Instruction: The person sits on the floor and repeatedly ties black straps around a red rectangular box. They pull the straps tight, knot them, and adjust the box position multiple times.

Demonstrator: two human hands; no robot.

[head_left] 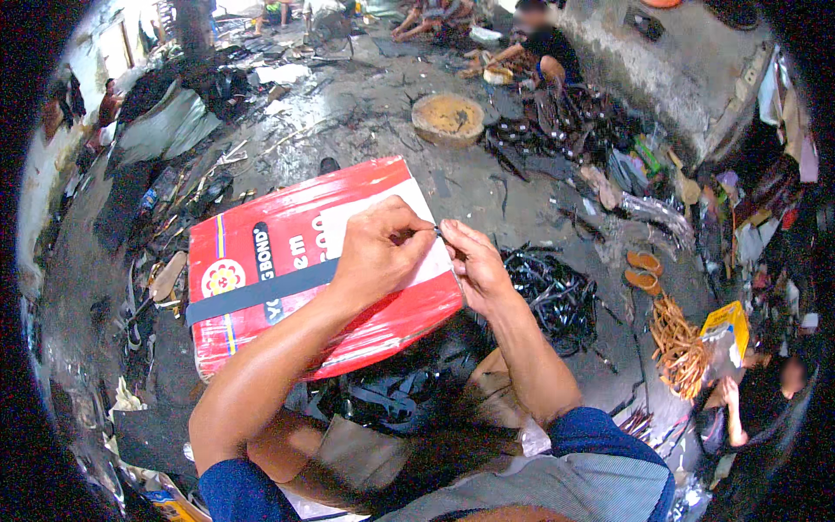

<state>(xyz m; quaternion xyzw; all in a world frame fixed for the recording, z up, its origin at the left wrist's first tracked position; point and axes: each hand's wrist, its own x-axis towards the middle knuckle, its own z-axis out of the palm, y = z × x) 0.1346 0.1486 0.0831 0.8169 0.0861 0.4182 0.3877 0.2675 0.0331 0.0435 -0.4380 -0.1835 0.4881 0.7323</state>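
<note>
Across my lap leans a red cardboard box or panel with a white patch and a flower emblem. A flat dark strip lies across it from the left edge and passes beneath my left wrist. My left hand is closed in a pinch over the white patch. Beside the box's right edge, my right hand is also pinched, its fingertips meeting the left ones. A small dark piece shows between them; whether it is the strip's end cannot be told. Glossy black strips lie below the box.
A tangle of black strips lies right of my hand. Farther right are brown sandals and a tan strip bundle. A round basin stands ahead. People sit at the far right and lower right.
</note>
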